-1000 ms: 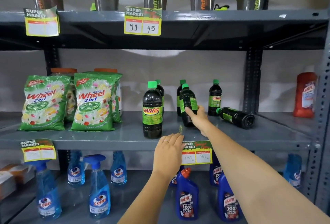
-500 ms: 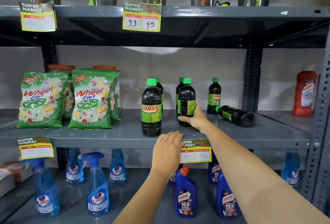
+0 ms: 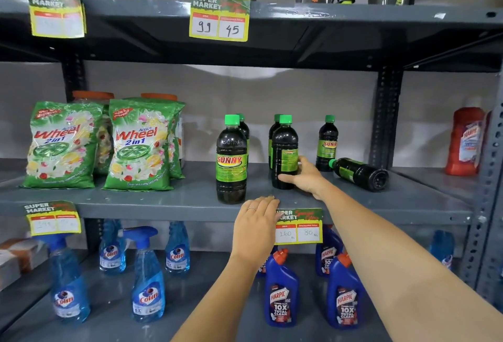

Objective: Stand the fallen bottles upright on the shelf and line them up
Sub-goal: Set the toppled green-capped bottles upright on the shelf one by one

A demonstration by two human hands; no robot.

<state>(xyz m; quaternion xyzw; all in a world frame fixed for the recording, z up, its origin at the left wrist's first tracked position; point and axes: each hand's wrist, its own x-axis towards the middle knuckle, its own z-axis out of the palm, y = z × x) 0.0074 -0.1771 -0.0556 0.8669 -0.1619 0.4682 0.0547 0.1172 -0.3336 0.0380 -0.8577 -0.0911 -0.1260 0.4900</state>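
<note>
CHANGE: we note the Sunny bottle (image 3: 284, 152), tilted a second ago, now upright on the middle shelf (image 3: 163, 201) | right hand (image 3: 306, 178) fingers wrapped around it | left hand (image 3: 255, 223) flat, fingers together, on the shelf edge | PENDING: fallen bottle (image 3: 359, 174) lies right.

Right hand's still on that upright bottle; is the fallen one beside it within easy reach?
Probably yes. The right hand holds the upright bottle; the fallen bottle lies just right of it with open shelf between.

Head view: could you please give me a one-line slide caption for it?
Right hand grips an upright dark bottle on the middle shelf; one fallen bottle remains beside it.
</note>
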